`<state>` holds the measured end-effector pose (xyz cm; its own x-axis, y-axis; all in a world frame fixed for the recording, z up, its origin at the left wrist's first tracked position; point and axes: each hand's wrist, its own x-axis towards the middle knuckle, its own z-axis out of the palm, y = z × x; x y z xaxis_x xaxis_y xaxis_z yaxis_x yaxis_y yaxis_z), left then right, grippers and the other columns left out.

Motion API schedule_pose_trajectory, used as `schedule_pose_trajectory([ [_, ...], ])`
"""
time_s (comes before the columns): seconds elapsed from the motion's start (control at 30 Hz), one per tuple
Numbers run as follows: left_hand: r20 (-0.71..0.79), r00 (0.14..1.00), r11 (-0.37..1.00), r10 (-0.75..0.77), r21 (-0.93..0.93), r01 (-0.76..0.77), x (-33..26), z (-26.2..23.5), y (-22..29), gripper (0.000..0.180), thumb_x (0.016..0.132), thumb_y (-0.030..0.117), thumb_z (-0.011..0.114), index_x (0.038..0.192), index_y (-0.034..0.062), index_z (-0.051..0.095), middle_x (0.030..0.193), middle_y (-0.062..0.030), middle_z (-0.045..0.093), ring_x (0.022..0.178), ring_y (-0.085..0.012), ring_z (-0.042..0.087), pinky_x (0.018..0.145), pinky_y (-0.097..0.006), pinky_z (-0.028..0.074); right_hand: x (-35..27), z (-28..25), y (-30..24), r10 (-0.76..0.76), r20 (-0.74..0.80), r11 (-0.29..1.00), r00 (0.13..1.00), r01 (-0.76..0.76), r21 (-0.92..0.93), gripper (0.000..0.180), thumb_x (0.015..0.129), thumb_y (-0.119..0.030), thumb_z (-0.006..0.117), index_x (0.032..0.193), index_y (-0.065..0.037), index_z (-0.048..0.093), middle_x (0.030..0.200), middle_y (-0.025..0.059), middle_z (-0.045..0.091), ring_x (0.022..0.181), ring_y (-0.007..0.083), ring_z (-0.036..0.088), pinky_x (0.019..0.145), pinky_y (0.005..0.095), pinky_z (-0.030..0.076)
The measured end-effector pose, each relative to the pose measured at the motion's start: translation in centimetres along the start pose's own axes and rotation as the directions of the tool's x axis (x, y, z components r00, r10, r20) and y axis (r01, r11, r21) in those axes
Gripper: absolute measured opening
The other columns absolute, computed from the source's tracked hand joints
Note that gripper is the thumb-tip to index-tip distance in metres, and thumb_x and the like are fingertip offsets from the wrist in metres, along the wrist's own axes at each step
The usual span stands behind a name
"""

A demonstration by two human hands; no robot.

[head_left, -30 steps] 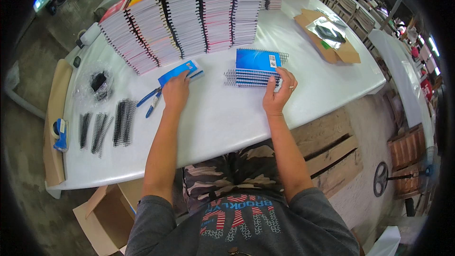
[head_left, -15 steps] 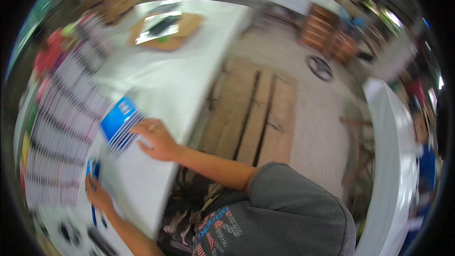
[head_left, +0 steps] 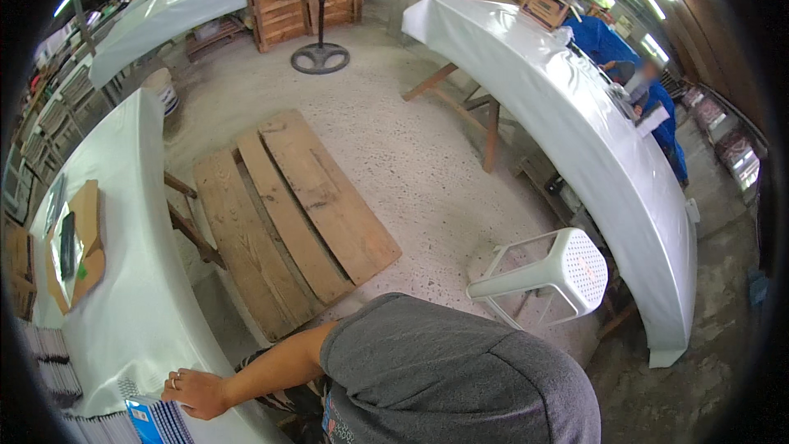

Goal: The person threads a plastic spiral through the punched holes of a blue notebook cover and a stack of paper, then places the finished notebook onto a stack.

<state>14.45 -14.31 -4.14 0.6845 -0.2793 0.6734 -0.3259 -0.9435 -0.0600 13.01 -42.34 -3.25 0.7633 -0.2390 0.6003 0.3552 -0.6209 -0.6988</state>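
At the lower left, my right hand (head_left: 196, 392), with rings on its fingers, is on the white-covered table (head_left: 136, 279). Its fingers are bent down over the edge of a fanned row of blue-covered notebooks (head_left: 144, 421), closed against them. The lower part of these notebooks is cut off by the picture's rim. My left hand is outside the view. Stacked books or notebooks (head_left: 56, 378) stand along the table's far left side, beyond my hand.
Brown cardboard (head_left: 90, 267) with a dark item in clear wrap lies farther up the table. Beside the table is a low wooden plank platform (head_left: 288, 214). A white plastic stool (head_left: 575, 267), a standing fan (head_left: 319, 57) and a long white-covered table (head_left: 567, 131) with a person behind it stand around.
My view has swung to the right, so the table and notebooks sit at the lower left. My left hand, which held a small blue item, has left the view. My right hand stays by the notebooks.
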Motion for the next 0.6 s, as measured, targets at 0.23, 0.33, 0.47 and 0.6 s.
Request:
schedule_pose_trajectory([
  [0.23,0.007,1.000,0.999,-0.013,-0.031,0.014,-0.1,0.6,1.6,0.015,0.076,0.013,0.059,0.077,-0.0012,0.063,0.078,-0.0169,0.063,0.070,-0.0329,0.060,0.066,-0.043,0.048,0.0,-0.4,0.2,-0.118,-0.068,0.992,0.991,0.121,0.038,0.032,0.069,-0.007,0.060,0.100,-0.006,0.052,0.091,0.0128,0.054,0.091,0.0297,0.051,0.079,0.0398,0.040],
  [0.33,-0.007,0.999,0.999,-0.040,-0.013,0.040,-0.4,-0.8,2.1,0.015,0.077,0.014,0.059,0.077,-0.0011,0.063,0.078,-0.0171,0.063,0.069,-0.0332,0.060,0.065,-0.043,0.047,-0.4,-0.7,0.6,-0.214,-0.088,0.976,0.973,0.217,0.027,0.031,0.069,-0.008,0.061,0.099,-0.007,0.053,0.089,0.0113,0.055,0.088,0.0290,0.052,0.077,0.0400,0.041],
  [0.47,0.049,0.980,0.981,-0.193,-0.021,0.194,0.3,-5.1,3.8,0.017,0.073,0.015,0.062,0.076,-0.0017,0.065,0.078,-0.0176,0.064,0.070,-0.0328,0.061,0.063,-0.042,0.048,0.6,2.2,-3.2,-0.399,-0.117,0.865,0.909,0.416,0.280,0.019,0.069,-0.010,0.062,0.087,-0.011,0.059,0.083,0.0070,0.059,0.081,0.0281,0.055,0.072,0.0405,0.043],
  [0.6,0.566,0.722,0.917,-0.398,0.247,0.312,-3.9,-1.4,-2.2,0.036,0.072,0.025,0.068,0.091,-0.0038,0.056,0.084,-0.0209,0.062,0.075,-0.0381,0.059,0.071,-0.046,0.048,-1.4,1.8,-14.7,-0.709,0.066,0.401,0.703,0.324,0.857,0.008,0.070,-0.019,0.061,0.074,-0.011,0.062,0.065,0.0098,0.053,0.063,0.0332,0.051,0.064,0.0410,0.041],
])
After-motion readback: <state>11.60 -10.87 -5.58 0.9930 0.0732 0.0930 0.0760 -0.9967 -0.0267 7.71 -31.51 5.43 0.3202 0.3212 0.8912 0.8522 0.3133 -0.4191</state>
